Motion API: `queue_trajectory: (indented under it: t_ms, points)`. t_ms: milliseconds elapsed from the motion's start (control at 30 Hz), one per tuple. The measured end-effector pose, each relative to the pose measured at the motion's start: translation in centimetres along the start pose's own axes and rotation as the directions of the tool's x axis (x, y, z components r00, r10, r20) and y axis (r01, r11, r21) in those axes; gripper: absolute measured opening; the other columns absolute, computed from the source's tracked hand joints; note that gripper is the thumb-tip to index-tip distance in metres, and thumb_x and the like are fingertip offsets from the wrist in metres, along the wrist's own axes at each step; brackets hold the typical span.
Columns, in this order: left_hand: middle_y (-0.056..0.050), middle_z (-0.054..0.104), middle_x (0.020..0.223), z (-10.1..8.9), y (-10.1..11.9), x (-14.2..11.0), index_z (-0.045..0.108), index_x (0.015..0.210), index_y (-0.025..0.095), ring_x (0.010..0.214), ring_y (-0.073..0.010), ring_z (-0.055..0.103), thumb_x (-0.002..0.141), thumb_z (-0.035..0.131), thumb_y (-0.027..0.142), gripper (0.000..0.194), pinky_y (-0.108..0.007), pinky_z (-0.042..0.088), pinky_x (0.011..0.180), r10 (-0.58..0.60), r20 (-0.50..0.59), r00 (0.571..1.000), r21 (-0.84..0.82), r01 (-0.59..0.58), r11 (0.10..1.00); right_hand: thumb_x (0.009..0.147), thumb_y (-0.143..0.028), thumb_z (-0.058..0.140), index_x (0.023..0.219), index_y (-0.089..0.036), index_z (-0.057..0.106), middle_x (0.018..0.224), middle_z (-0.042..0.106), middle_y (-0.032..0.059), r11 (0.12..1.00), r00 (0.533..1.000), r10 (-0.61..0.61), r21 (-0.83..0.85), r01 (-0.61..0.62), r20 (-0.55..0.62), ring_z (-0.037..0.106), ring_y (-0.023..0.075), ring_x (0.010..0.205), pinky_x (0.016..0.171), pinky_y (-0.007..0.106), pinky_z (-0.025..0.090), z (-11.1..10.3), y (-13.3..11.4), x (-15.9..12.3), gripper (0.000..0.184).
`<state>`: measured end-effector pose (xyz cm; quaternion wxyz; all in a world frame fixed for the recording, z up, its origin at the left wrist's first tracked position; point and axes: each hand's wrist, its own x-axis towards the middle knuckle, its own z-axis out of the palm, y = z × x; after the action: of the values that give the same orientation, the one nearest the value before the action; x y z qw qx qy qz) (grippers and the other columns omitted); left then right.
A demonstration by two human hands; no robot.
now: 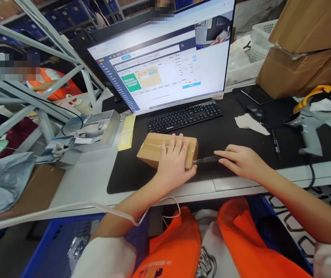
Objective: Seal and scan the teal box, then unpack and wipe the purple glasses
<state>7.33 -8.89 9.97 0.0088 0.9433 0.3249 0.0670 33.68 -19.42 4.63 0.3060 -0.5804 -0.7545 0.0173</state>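
While the left hand [173, 165] grasps the small cardboard box [151, 148] from above, fingers spread across its top and thumb down by the near right corner, the right hand [243, 160] grips a slim dark knife [207, 159] with its forefinger stretched along the handle. The box lies on the black mat [145, 179] that covers part of the surface [86, 173], in front of the keyboard [184, 117], its long axis running roughly left to right. It sits directly under the left hand, the nearer of the two, and to the left of the right hand; the knife bridges that gap, its blade pointing left at the box's right end, close to the left thumb. Whether the tip only touches the cardboard or has gone in, I cannot tell. Among the containers, a grey tray [111, 133] at the left carries papers and small packets, and a white basket [235, 75] behind the monitor [165, 73] has pale plastic wrapping in it. Below the surface's edge, a blue crate [45, 249] contains crumpled clear plastic [77, 247]. Larger cartons [290, 71] are stacked at the right, their contents hidden.
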Motion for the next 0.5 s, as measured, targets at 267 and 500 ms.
queue_trajectory:
  t_ms: [267,500]
  points:
    - [-0.018,0.029,0.172,0.9,-0.1,0.0,0.033,0.164,0.008,0.163,-0.0405,0.022,0.088,0.061,0.037,0.086,-0.066,0.025,0.128,0.028,-0.096,0.995,0.005,-0.028,1.0,0.107,-0.044,0.051,0.125,-0.024,0.079,0.088,0.071,0.0073,0.993,0.993,-0.112,-0.029,0.111,-0.031,0.066,0.0178,0.077,0.071,0.032,0.052,-0.3,1.5,1.6,0.039]
    - [-0.017,0.034,0.17,1.2,0.0,-0.1,0.035,0.163,0.008,0.162,-0.0375,0.027,0.086,0.062,0.034,0.086,-0.06,0.028,0.129,0.045,-0.163,0.986,-0.012,-0.047,0.999,0.104,-0.037,0.058,0.124,-0.022,0.08,0.09,0.072,0.0078,0.977,0.977,-0.206,-0.057,0.204,-0.045,0.066,0.0185,0.079,0.073,0.032,0.051,0.0,3.2,3.2,0.033]
